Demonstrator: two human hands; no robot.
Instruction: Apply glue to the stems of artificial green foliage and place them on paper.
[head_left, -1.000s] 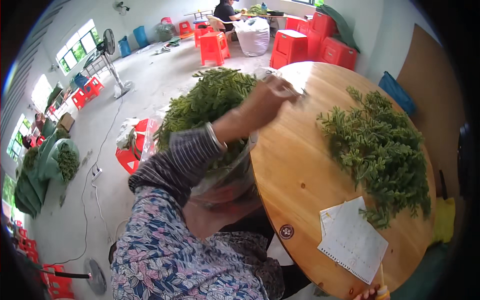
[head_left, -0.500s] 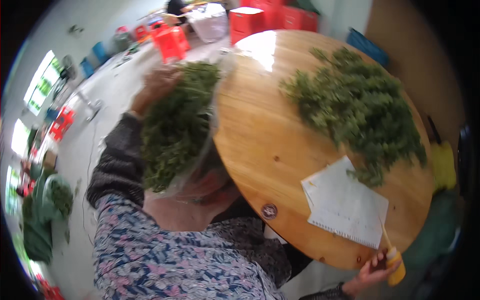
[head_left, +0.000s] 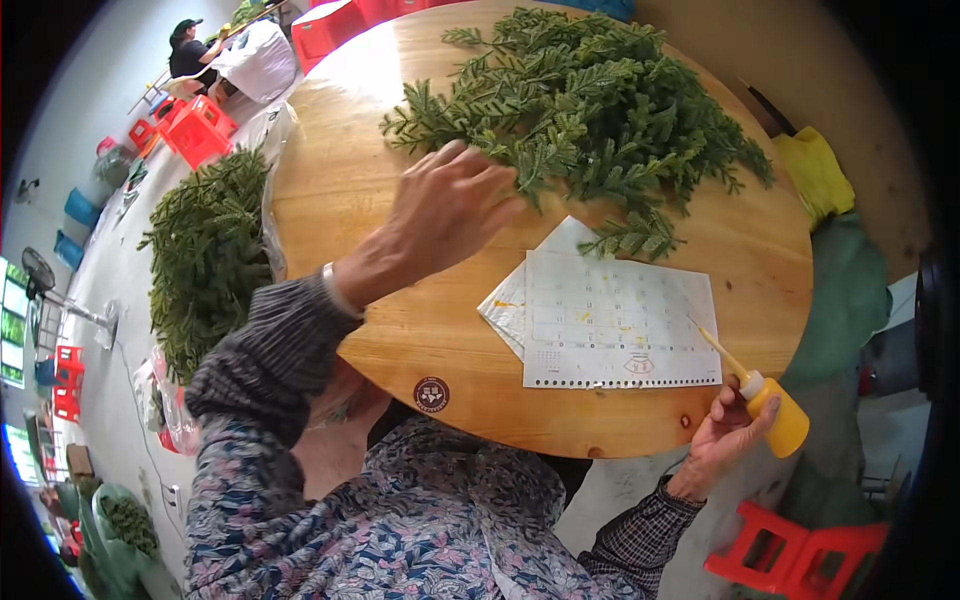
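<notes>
My left hand [head_left: 440, 215] hovers above the round wooden table, palm down, with its fingers apart and nothing visible in them. Just beyond it lies a loose pile of green fir-like sprigs [head_left: 600, 110], and one sprig [head_left: 640, 235] reaches over the top of the paper. At the table's near right edge, my right hand [head_left: 728, 435] grips a yellow squeeze bottle [head_left: 785, 418]. Its long thin nozzle points up and left over a calendar sheet [head_left: 610, 320] marked with yellow spots. Under that sheet, another paper [head_left: 508, 312] sticks out at the left.
Left of the wooden table [head_left: 350, 200], a clear plastic bag holds more green sprigs [head_left: 210, 260]. Red stools [head_left: 200, 130] stand at the far left, others [head_left: 795, 550] at lower right. Another person [head_left: 190, 50] sits in the back beside a white sack [head_left: 258, 62].
My left hand has come from the bagged sprigs on the left to above the table near the pile. The view has shifted; my right hand still holds the yellow bottle.
</notes>
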